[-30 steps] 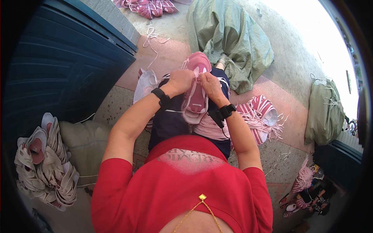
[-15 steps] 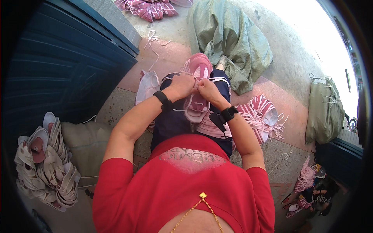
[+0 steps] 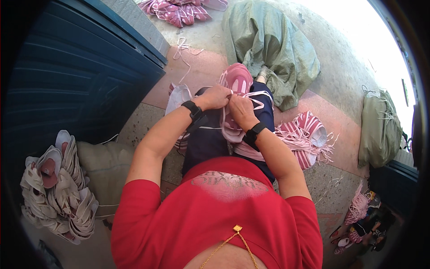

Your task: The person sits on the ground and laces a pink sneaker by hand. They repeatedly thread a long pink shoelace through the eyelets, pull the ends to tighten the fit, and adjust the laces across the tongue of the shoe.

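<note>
A pink shoe upper (image 3: 236, 80) lies on my lap over dark blue trousers (image 3: 210, 139). My left hand (image 3: 218, 97) and my right hand (image 3: 240, 111) meet over its middle, both pinching a pale pink lace (image 3: 259, 103) threaded through it. Each wrist carries a black band. The shoe's toe points away from me. My fingers hide where the lace enters the shoe.
A pile of pink striped uppers with loose laces (image 3: 307, 134) lies at my right. A white upper (image 3: 178, 98) rests by my left knee. Stacked pale soles (image 3: 56, 188) sit at the left. Green sacks (image 3: 273, 49) (image 3: 380, 130) lie ahead. A blue door (image 3: 80, 76) stands to the left.
Both hands have shifted slightly along the shoe while working the lace; the shoe stays on my lap.
</note>
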The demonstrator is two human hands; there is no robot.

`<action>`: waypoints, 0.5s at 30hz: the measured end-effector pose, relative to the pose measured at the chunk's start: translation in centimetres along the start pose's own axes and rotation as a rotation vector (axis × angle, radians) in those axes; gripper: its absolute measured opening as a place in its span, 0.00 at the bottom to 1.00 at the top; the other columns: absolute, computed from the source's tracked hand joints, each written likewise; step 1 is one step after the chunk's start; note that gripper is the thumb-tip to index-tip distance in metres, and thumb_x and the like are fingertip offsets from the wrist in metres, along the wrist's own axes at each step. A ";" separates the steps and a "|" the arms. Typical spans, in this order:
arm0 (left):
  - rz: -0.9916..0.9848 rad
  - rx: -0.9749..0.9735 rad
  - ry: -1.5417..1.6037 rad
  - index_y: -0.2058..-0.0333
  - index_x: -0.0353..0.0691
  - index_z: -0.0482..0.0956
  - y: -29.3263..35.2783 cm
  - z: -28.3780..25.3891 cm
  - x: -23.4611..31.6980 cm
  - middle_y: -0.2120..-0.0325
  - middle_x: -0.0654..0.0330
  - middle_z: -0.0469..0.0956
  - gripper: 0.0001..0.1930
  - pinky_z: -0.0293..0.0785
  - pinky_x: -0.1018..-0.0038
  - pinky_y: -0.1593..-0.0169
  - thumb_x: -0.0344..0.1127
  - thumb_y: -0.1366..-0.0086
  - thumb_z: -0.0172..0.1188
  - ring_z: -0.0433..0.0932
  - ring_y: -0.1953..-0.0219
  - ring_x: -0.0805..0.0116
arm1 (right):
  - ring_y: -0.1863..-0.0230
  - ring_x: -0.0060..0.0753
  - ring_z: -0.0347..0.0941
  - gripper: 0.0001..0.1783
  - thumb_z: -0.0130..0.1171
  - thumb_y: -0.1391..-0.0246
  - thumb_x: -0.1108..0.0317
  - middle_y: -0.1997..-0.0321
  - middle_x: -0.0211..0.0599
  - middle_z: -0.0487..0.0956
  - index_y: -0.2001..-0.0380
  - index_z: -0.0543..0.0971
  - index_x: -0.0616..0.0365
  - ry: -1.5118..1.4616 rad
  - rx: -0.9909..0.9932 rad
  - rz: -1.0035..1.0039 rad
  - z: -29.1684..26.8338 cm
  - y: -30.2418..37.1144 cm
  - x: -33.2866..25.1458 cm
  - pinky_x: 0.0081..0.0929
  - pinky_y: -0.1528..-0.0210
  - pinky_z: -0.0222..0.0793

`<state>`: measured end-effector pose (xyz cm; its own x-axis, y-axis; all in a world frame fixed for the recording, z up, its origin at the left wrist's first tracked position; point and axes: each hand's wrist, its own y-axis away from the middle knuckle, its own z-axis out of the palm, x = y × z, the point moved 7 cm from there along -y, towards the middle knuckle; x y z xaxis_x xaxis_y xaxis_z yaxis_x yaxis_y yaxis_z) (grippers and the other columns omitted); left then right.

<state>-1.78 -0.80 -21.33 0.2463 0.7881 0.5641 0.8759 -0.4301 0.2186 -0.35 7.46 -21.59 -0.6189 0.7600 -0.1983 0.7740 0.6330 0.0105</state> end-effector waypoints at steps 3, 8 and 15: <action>-0.038 0.201 0.079 0.70 0.38 0.78 1.7 -0.9 1.5 0.69 0.50 0.78 0.08 0.69 0.62 0.52 0.33 0.47 0.55 0.75 0.61 0.49 | 0.78 0.42 0.78 0.07 0.50 0.50 0.68 0.82 0.46 0.77 0.77 0.74 0.60 -0.103 0.076 0.042 -2.2 0.7 0.4 0.36 0.76 0.72; 0.175 0.464 -0.112 0.63 0.44 0.79 6.7 -2.5 7.3 0.58 0.58 0.74 0.12 0.68 0.62 0.50 0.38 0.46 0.61 0.69 0.51 0.52 | 0.82 0.38 0.72 0.13 0.51 0.44 0.64 0.83 0.43 0.75 0.78 0.73 0.61 -0.766 -0.099 -0.052 -7.1 6.7 1.4 0.33 0.77 0.66; 0.432 0.084 0.199 0.61 0.40 0.76 2.5 -3.3 15.5 0.72 0.52 0.77 0.09 0.72 0.65 0.67 0.33 0.42 0.58 0.77 0.68 0.54 | 0.83 0.13 0.52 0.11 0.46 0.36 0.62 0.81 0.18 0.60 0.64 0.73 0.57 -2.319 -0.073 0.758 -3.9 9.7 8.5 0.16 0.81 0.49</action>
<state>2.90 8.90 -9.44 0.5176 0.4421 0.7325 0.7435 -0.6561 -0.1293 1.37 20.67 -19.41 0.7453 -0.5088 -0.4309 0.6622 0.4894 0.5674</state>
